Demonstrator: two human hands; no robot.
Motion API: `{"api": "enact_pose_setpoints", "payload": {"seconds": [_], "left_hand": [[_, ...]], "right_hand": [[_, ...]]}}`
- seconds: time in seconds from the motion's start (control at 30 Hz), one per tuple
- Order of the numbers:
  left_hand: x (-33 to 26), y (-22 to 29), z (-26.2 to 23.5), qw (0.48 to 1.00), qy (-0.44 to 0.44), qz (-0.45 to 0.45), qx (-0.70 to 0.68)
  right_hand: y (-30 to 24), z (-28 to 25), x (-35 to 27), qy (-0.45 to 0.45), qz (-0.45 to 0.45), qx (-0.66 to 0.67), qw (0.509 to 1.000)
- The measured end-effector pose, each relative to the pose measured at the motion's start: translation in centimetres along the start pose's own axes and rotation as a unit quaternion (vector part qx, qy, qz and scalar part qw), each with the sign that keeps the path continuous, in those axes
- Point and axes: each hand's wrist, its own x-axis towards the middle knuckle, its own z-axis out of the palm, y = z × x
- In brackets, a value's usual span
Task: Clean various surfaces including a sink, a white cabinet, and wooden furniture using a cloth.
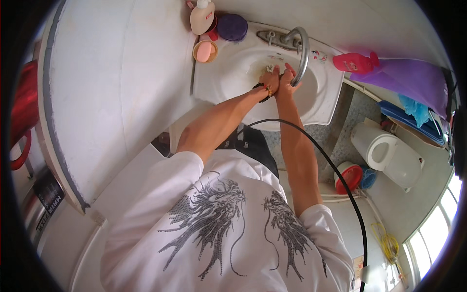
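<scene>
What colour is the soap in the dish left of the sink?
Pink soap in a pale orange dish, seen best in the head view.

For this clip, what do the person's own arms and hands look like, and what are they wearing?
Both forearms are bare. White short sleeves end at the upper arms, part of a white shirt printed with a dark winged pattern. The left hand has a dark beaded bracelet at the wrist. The right hand shows no jewellery or glove.
</scene>
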Motion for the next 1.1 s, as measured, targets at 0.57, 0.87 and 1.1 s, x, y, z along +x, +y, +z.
{"api": "enact_pose_setpoints", "payload": {"seconds": [0.57,0.87,1.1], "left_hand": [[0.7,-2.3,-7.5,0.959,-0.179,0.169,-0.139],[2.6,0.0,-9.1,0.97,-0.088,0.227,0.004],[-0.9,1.1,-9.8,0.952,-0.146,0.147,-0.224]], "right_hand": [[-4.6,-7.7,-1.0,-0.347,0.274,0.038,0.896],[-3.5,-7.6,0.5,-0.362,0.161,0.126,0.909],[-0.4,-10.3,3.4,-0.226,0.141,0.142,0.953]]}}
